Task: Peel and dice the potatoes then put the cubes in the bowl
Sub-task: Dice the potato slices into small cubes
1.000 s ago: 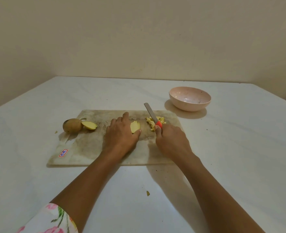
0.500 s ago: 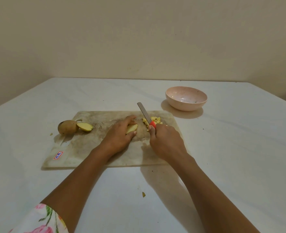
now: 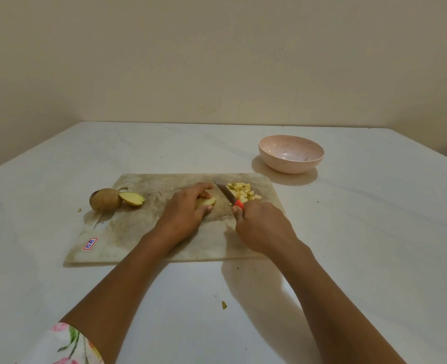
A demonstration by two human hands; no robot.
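Potato slice [image 3: 206, 201]: middle of board [image 3: 138, 232], gripped by left hand [image 3: 183, 216], fingers curled to steady cut. Knife [image 3: 226, 193] clamped in right hand [image 3: 261, 227], blade between slice and cubes [image 3: 243, 191], heaped at far edge nearest bowl [image 3: 290, 164].

A stained, matt cutting board [image 3: 143, 232] lies on a smooth white table [image 3: 374, 245]; the pink bowl [image 3: 291, 154] looks glossy.

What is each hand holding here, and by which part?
The right hand grips the knife by its orange handle; the left hand holds a potato piece across its top.
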